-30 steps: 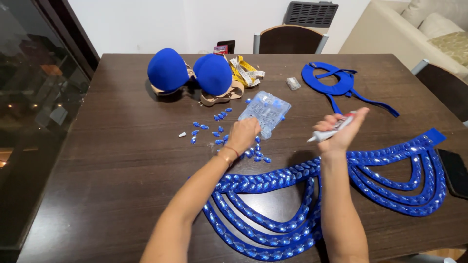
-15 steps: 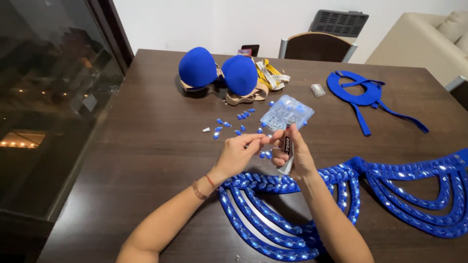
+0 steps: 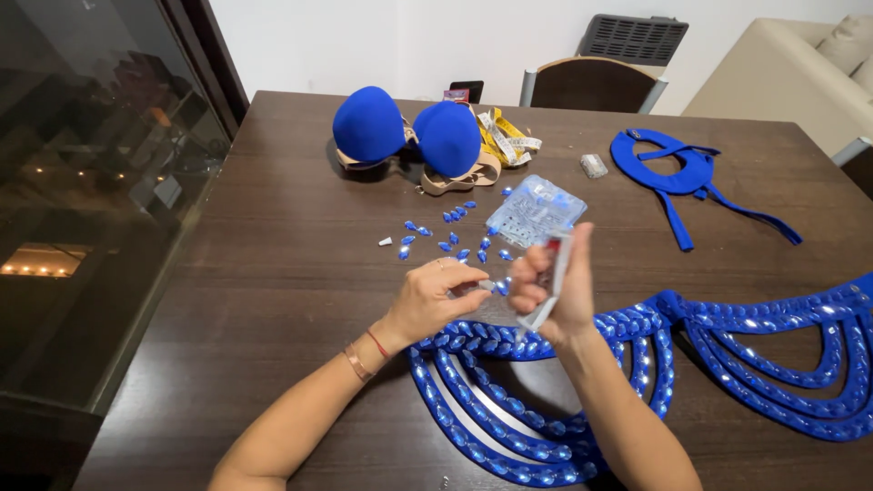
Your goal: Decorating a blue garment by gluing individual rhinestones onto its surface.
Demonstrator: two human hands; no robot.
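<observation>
A small blue gem (image 3: 488,285) is pinched at the fingers of the left hand (image 3: 436,300), held just above the beaded blue straps (image 3: 546,382) on the worktop (image 3: 273,300). The right hand (image 3: 555,291) is clamped around a small glue tube (image 3: 550,277), tip close to the gem. Judged best practice: brace both wrists, apply one small dot, keep glue off the fingers.

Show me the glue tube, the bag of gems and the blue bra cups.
glue tube (image 3: 552,277), head view, middle of its body
bag of gems (image 3: 535,211), head view, centre of the plastic
blue bra cups (image 3: 368,125), head view, left cup's dome
</observation>
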